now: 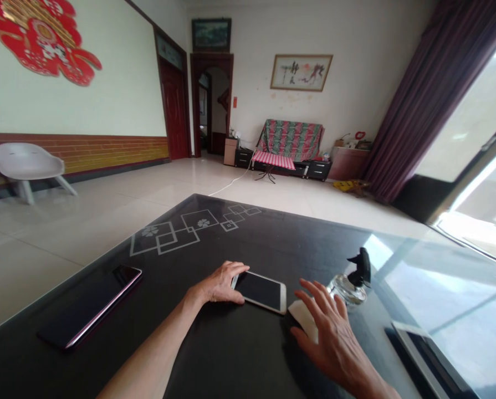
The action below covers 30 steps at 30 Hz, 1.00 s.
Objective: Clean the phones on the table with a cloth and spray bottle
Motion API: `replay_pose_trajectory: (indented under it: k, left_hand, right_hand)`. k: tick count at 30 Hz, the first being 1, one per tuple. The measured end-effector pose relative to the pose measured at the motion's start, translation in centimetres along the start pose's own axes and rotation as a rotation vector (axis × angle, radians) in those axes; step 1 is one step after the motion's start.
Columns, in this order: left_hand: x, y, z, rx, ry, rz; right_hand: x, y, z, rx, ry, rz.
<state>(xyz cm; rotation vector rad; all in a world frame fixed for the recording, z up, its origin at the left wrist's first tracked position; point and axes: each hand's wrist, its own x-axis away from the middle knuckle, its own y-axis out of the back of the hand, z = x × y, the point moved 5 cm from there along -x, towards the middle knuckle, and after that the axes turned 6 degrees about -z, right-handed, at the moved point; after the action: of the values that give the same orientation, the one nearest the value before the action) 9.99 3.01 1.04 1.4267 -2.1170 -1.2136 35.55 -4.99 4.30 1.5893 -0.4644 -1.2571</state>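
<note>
A white-framed phone with a dark screen (261, 290) lies on the black table (231, 349). My left hand (223, 284) grips the phone's left end between thumb and fingers. To the right, my right hand (330, 327) has its fingers spread, over and beside a white cloth or tissue (303, 317); whether it touches the cloth is unclear. Just behind that hand stands a clear glass bottle (349, 290) with a black spray head (361, 268), partly hidden by the fingers.
A larger dark device (92, 305) lies at the table's left, and a white-edged one (428, 357) at the right front. Beyond the table are a white chair (30, 163) on the left and a small striped table (274, 160) near the far wall.
</note>
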Motion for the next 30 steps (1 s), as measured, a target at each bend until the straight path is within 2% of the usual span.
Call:
replay_pose_trajectory:
  k: [2,5,8,11,18,23,26,30]
  left_hand:
    - [0.0,-0.1,0.1,0.010,0.009,0.002]
    - [0.0,-0.1,0.4,0.019,0.019,0.006]
    - [0.0,0.0,0.5,0.027,0.015,0.035]
    - [0.0,0.0,0.5,0.036,0.023,0.070]
    - [-0.1,0.3,0.1,0.063,0.023,-0.027]
    - [0.6,0.9,-0.7,0.032,0.050,-0.029]
    - [1.2,1.8,-2.0,0.002,0.046,-0.020]
    - [2.2,3.7,-5.0,-0.075,-0.038,-0.044]
  right_hand:
    - [-0.9,-0.4,1.0,-0.014,0.001,0.068]
    - [-2.7,-1.7,2.0,-0.015,-0.034,0.253]
    - [-4.4,-3.0,2.1,-0.011,-0.068,0.422]
    - [-5.5,-3.5,1.9,-0.035,-0.061,0.508]
    - [-6.9,-4.1,1.6,-0.067,-0.009,0.549]
    - [-7.1,-2.9,2.5,-0.090,0.022,0.535]
    - [-6.9,-2.1,2.9,-0.110,0.026,0.546]
    - [-6.3,-2.1,3.4,-0.141,0.033,0.567]
